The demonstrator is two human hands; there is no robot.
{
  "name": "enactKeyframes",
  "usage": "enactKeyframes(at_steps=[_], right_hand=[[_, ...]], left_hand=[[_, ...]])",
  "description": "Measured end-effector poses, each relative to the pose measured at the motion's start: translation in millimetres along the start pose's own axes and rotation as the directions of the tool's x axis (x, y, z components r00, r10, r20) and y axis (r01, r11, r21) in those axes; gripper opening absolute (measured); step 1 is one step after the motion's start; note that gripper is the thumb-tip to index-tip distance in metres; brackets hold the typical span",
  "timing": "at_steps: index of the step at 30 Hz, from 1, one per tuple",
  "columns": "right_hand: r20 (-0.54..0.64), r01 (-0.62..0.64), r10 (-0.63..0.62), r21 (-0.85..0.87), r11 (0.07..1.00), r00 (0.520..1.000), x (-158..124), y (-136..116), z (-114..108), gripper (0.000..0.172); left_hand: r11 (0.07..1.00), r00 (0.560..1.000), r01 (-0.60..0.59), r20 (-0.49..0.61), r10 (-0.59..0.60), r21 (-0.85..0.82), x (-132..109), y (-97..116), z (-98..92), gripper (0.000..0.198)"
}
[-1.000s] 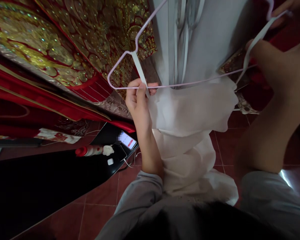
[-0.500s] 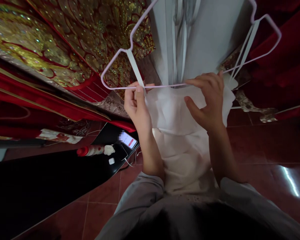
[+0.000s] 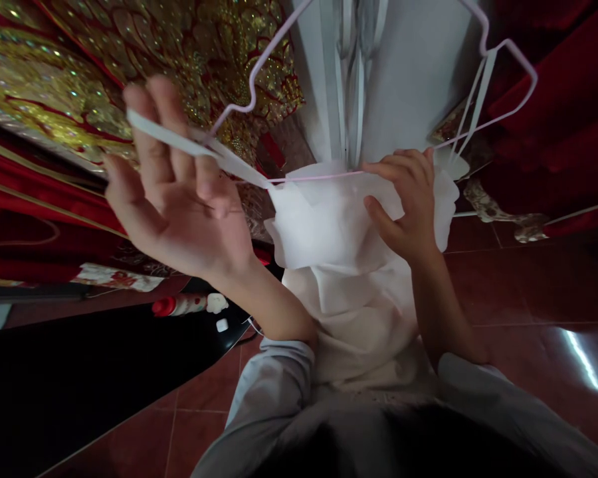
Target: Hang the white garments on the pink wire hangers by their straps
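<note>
A pale pink clothes hanger (image 3: 323,177) spans the space before me, and a white ruffled garment (image 3: 323,232) hangs down from its lower bar. My left hand (image 3: 179,192) is raised at the hanger's left end, palm toward me and fingers spread. The garment's left strap (image 3: 172,139) stretches from the garment across these fingers, partly blurred. My right hand (image 3: 403,199) is hooked over the lower bar, thumb apart from the fingers and in front of the white cloth. The right strap (image 3: 478,93) loops over the notch at the hanger's right end.
Gold-beaded red garments (image 3: 70,86) hang at left, and dark red cloth (image 3: 573,113) hangs at right. A black table (image 3: 104,372) at lower left bears a red-capped bottle (image 3: 177,305) and a small white case (image 3: 222,325). Red floor tiles (image 3: 518,292) lie below.
My left hand has left the lower bar and moved left and up, spreading its fingers and drawing the left strap outward. The hanger has shifted slightly left; my right hand stays on it.
</note>
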State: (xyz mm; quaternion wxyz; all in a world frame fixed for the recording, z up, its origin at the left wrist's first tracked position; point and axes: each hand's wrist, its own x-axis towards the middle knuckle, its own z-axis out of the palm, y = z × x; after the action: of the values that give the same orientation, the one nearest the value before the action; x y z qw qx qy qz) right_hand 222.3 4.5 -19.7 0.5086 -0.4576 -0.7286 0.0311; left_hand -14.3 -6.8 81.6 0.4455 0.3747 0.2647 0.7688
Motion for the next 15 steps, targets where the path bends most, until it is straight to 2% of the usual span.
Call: enactKeyframes(at_steps=[1, 3, 4, 6, 8, 10, 12, 15], right_hand=[[-0.004, 0.012, -0.011, 0.004, 1.000, 1.000, 0, 1, 0, 0.040], [0.001, 0.013, -0.013, 0.007, 1.000, 1.000, 0, 1, 0, 0.040], [0.007, 0.006, -0.006, 0.012, 1.000, 1.000, 0, 2, 1, 0.040], [0.016, 0.002, -0.002, 0.026, 1.000, 1.000, 0, 3, 3, 0.041], [0.011, 0.005, -0.005, 0.028, 1.000, 1.000, 0, 4, 4, 0.041], [0.004, 0.015, -0.015, 0.011, 1.000, 1.000, 0, 4, 5, 0.040], [-0.003, 0.023, -0.023, -0.005, 1.000, 1.000, -1, 1, 4, 0.040], [-0.001, 0.031, -0.031, 0.009, 0.999, 1.000, -1, -5, -2, 0.042]], left_hand=[[0.997, 0.995, -0.077, -0.064, 0.075, -0.031, 2, -3, -3.6, 0.065], [0.979, 0.955, -0.204, -0.220, 0.201, 0.006, 2, -17, -14.3, 0.048], [0.972, 0.926, -0.221, -0.297, 0.233, 0.075, 1, -27, -20.8, 0.038], [0.968, 0.903, -0.109, -0.385, 0.192, 0.228, -7, -46, -32.9, 0.026], [0.948, 0.947, -0.021, -0.297, 0.120, 0.316, -16, -64, -39.2, 0.015], [0.952, 0.985, 0.023, -0.171, 0.031, 0.304, -25, -75, -36.4, 0.009], [0.970, 0.997, 0.030, -0.082, -0.010, 0.241, -31, -80, -26.1, 0.014], [0.978, 0.998, -0.011, -0.064, 0.025, 0.207, -34, -81, -9.0, 0.018]])
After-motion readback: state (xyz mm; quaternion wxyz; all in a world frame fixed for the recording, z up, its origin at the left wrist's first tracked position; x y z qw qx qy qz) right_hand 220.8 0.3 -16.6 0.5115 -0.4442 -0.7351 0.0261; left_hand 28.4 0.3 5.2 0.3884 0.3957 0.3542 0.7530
